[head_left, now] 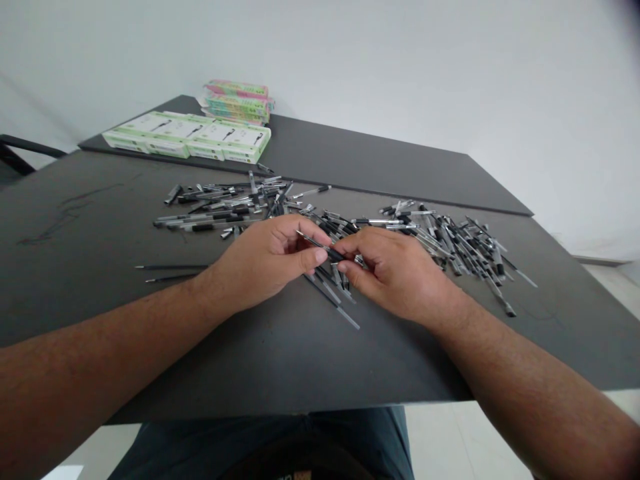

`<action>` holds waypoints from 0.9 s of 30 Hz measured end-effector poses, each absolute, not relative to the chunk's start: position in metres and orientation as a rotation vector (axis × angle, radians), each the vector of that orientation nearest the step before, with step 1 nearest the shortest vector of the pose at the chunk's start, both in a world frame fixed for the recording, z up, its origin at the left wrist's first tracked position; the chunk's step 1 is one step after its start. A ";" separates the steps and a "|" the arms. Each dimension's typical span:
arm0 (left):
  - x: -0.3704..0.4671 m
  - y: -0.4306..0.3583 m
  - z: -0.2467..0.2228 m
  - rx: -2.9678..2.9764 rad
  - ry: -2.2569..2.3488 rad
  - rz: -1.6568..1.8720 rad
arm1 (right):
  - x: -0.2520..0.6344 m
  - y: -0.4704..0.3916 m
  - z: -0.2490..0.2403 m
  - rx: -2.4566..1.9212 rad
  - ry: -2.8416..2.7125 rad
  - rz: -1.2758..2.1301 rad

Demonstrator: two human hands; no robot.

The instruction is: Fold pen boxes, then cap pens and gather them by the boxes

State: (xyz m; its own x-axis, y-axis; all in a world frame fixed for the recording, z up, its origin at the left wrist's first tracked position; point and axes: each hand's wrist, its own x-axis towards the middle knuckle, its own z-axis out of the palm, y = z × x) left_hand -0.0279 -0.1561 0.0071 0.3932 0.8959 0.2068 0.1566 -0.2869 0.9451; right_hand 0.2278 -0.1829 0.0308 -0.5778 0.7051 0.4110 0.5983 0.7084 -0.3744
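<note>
Over the middle of the table, my left hand (pixel 280 257) pinches a thin dark pen refill between thumb and fingertips, its metal point sticking out up and to the left. My right hand (pixel 395 267) is closed around a pen barrel with a black grip (pixel 336 255), which meets the refill at my left thumb. Whether the refill sits inside the barrel I cannot tell. Loose refills (pixel 340 307) with clear ends lie beneath both hands. Two more dark refills (pixel 170 268) rest on the table beside my left wrist.
A heap of pen parts (pixel 220 200) spreads behind my left hand, and another pile of pens and caps (pixel 465 247) lies behind my right. White-green boxes (pixel 190 135) stand in a row on a raised dark board (pixel 360 157). Colourful packets (pixel 237 100) are stacked behind them against the wall.
</note>
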 end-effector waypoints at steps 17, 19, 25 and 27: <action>-0.089 -0.103 0.037 2.274 1.203 0.730 | 0.232 -0.184 0.038 -1.115 -2.301 0.208; -0.092 -0.102 0.041 2.294 1.257 0.657 | 0.232 -0.183 0.038 -1.122 -2.304 0.201; -0.112 -0.104 0.050 2.231 1.274 0.124 | 0.234 -0.182 0.036 -1.125 -2.296 0.191; -0.119 -0.110 0.050 2.176 1.241 0.076 | 0.234 -0.181 0.035 -1.121 -2.302 0.193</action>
State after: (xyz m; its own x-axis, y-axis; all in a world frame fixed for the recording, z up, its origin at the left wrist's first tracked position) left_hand -0.1187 -0.1095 0.0502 0.5561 0.7937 -0.2466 0.7579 -0.3625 0.5424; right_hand 0.2343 -0.1815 0.0348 -0.4895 0.7608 0.4261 0.6791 0.6392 -0.3609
